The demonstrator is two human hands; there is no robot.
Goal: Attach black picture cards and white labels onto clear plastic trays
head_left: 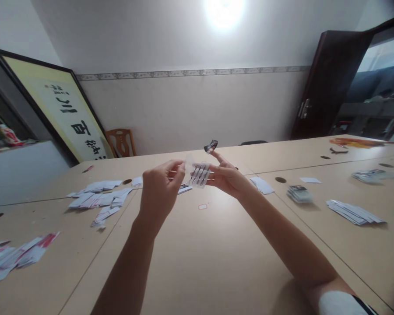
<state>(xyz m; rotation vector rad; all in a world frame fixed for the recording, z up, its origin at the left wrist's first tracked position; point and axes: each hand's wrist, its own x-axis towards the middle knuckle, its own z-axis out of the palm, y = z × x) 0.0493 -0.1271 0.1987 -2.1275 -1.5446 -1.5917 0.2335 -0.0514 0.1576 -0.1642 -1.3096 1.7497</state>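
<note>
Both hands meet above the middle of the table, at a small clear plastic pack (200, 175) with several thin dark items in a row inside it. My left hand (162, 183) is closed, its thumb and fingers pinching the pack's see-through left edge. My right hand (228, 177) grips the pack's right side between thumb and fingers. A small dark printed piece (211, 146) stands at the tip of my right index finger; whether it is stuck there or pinched I cannot tell. Below the hands, a small red-edged label (202, 207) lies on the table, and a printed card (184, 188) is partly hidden behind my left hand.
White paper slips (100, 197) lie in a loose pile to the left, with more red-and-white slips (22, 258) nearer. Right of my arm are a stack of clear packs (298, 194), fanned white cards (354, 212) and further plastic packs (369, 176). The table (197, 262) has round cable holes.
</note>
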